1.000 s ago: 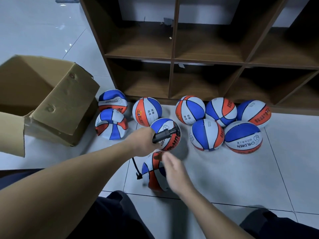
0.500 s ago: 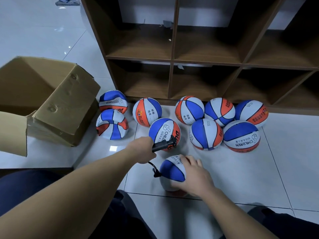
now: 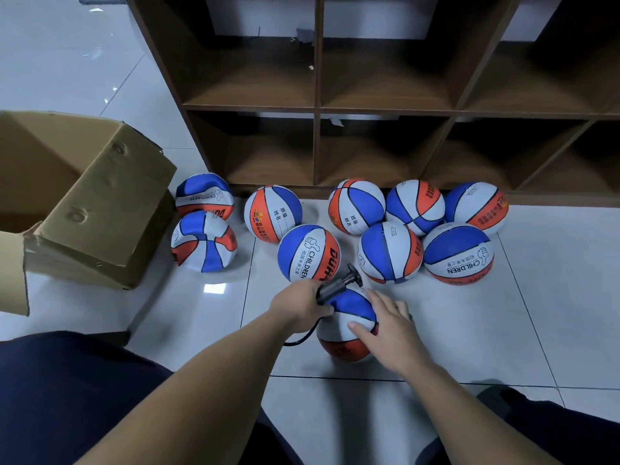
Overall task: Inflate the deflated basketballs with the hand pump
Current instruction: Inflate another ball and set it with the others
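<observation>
A blue, white and orange basketball [image 3: 345,337] lies on the floor tiles in front of me. My right hand [image 3: 389,327] rests on its top right side with fingers spread over it. My left hand [image 3: 302,305] grips the barrel of a small black hand pump [image 3: 339,286], whose T-handle points up and right. The pump's black hose [image 3: 302,340] loops down to the left of the ball. Two sagging, deflated balls [image 3: 204,241] lie on the left by the box. Several rounder balls [image 3: 308,253] lie in a cluster beyond.
An open cardboard box [image 3: 84,203] stands on its side at the left. A brown wooden cubby shelf [image 3: 382,112] with bare compartments rises behind the balls. My dark trouser legs [image 3: 67,397] fill the bottom corners. White tiled floor [image 3: 553,297] stretches to the right.
My right hand turned the near ball, so its blue panel faces up, and now lies flatter on it. My left hand brought the pump down closer to the ball.
</observation>
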